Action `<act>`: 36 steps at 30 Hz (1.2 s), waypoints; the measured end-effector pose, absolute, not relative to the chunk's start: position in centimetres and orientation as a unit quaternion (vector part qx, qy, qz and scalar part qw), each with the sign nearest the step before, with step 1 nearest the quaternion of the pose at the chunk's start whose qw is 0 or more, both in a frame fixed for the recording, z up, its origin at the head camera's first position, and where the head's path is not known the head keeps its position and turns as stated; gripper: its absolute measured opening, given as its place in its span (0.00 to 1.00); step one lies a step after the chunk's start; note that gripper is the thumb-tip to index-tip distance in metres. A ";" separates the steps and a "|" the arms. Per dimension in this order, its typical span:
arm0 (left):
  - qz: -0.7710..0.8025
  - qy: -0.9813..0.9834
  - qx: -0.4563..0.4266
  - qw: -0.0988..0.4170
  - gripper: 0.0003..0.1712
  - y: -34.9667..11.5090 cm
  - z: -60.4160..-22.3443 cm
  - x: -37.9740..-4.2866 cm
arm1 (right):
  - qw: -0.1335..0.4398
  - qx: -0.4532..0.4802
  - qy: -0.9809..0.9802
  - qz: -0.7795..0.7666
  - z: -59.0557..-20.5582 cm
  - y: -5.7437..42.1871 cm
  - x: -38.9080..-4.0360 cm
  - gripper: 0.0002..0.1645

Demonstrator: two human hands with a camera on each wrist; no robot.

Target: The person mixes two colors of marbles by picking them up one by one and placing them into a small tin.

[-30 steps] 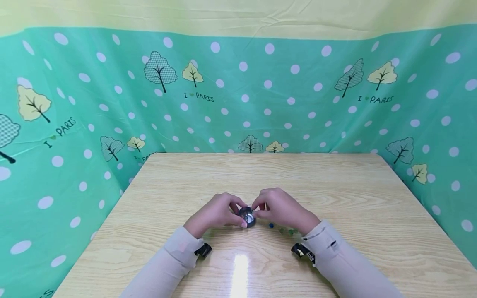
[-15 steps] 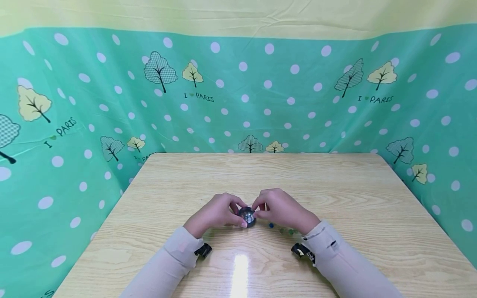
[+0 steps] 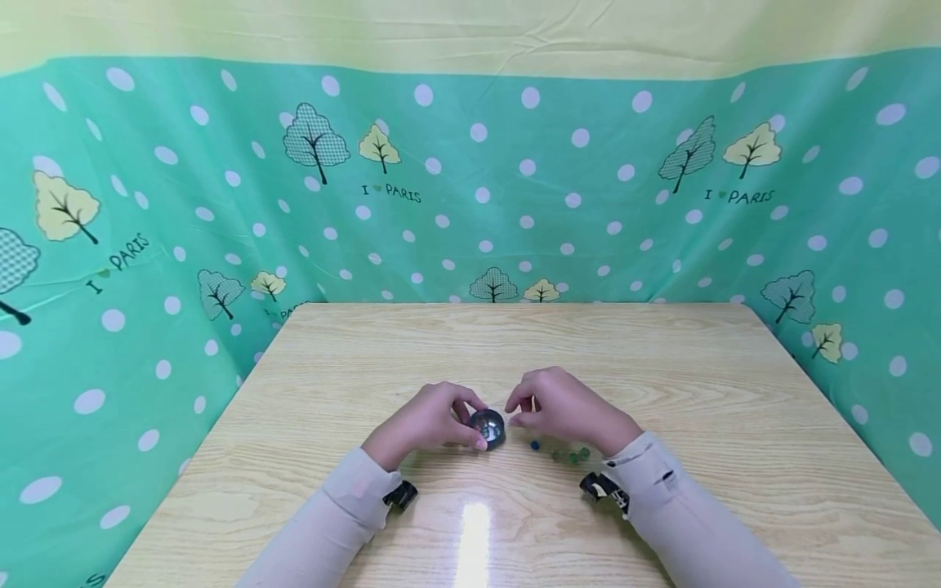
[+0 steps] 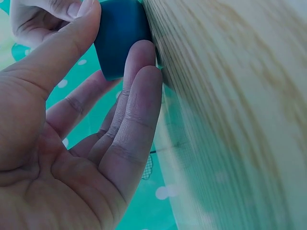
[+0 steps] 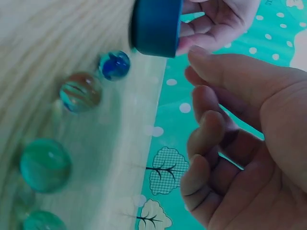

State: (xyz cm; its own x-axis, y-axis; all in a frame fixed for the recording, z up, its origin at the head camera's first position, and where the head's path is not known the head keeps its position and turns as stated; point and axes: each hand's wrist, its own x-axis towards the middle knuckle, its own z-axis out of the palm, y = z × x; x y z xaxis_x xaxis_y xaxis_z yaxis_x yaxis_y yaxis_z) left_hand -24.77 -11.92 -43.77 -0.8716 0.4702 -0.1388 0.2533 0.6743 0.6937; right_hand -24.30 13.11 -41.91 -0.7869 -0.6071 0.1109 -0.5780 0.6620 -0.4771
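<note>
A small, round blue container (image 4: 123, 38) with a shiny inside, its opening facing up in the head view, stands on the wooden table. My left hand (image 3: 437, 416) grips its left side between thumb and fingers. To the right of the container, my right hand (image 3: 566, 408) hovers with loosely bent fingers, and nothing shows between thumb and index finger. Beside that hand in the right wrist view lie glass marbles: a blue marble (image 5: 114, 65), a brown-streaked marble (image 5: 80, 92), a green marble (image 5: 45, 165) and another green marble (image 5: 44, 224), partly cut off.
The table (image 3: 515, 343) has a pale wood-grain top with a bright light reflection near its front. A green dotted curtain (image 3: 470, 180) surrounds it at the back and sides. A black strap device (image 3: 604, 490) sits at the right cuff.
My right hand has drawn back from the container's rim, moving slightly right. My left hand keeps its hold on the container, which has stayed in place.
</note>
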 end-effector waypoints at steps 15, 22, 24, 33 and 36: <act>0.344 0.905 0.198 0.152 0.27 -11.9 -43.9 -24.7 | 0.139 -0.295 0.915 -0.236 -41.3 15.0 -24.5 0.10; 0.343 0.906 0.195 0.153 0.27 -11.9 -44.1 -24.8 | 0.168 -0.260 0.926 -0.217 -40.8 15.6 -24.1 0.14; 0.344 0.906 0.194 0.154 0.27 -11.9 -44.1 -24.8 | 0.175 -0.251 0.928 -0.212 -40.7 15.7 -24.0 0.16; 0.347 0.904 0.193 0.158 0.27 -12.0 -44.0 -24.8 | 0.205 -0.215 0.939 -0.173 -40.9 15.4 -23.4 0.18; 0.348 0.904 0.195 0.157 0.27 -12.0 -44.0 -24.8 | 0.209 -0.209 0.941 -0.163 -41.0 15.2 -23.2 0.18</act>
